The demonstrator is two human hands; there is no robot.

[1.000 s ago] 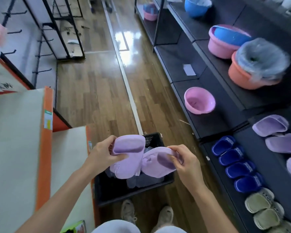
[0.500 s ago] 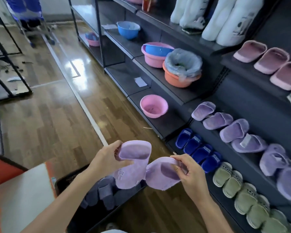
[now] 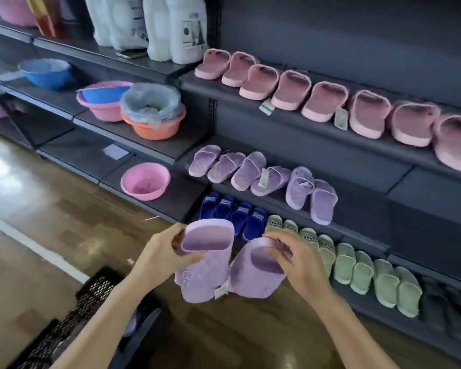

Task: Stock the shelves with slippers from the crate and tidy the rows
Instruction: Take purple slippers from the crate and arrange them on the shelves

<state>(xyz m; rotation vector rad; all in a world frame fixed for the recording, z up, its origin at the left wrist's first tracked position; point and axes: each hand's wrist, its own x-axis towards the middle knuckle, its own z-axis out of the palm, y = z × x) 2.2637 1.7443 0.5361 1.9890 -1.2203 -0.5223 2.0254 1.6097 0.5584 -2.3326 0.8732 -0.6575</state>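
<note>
I hold a pair of lilac slippers in front of the shelves. My left hand (image 3: 160,258) grips the left lilac slipper (image 3: 205,265) at its strap. The right lilac slipper (image 3: 253,275), joined to it by a small tag, is pinched at its strap by my right hand (image 3: 296,262). The black crate (image 3: 96,310) sits on the floor at lower left, under my left forearm. A row of lilac slippers (image 3: 261,179) lies on the middle shelf (image 3: 357,209), with bare shelf to its right.
Pink slippers (image 3: 322,102) fill the upper shelf. Blue slippers (image 3: 232,214), green slippers (image 3: 357,267) and dark ones line the bottom shelf. Pink, blue and orange basins (image 3: 144,179) stand on the shelves at left. White bags (image 3: 157,25) stand on top. Wooden floor lies on the left.
My view has swung right, from the crate and aisle to the slipper shelves. Both hands keep the lilac pair, now raised in front of the bottom shelf.
</note>
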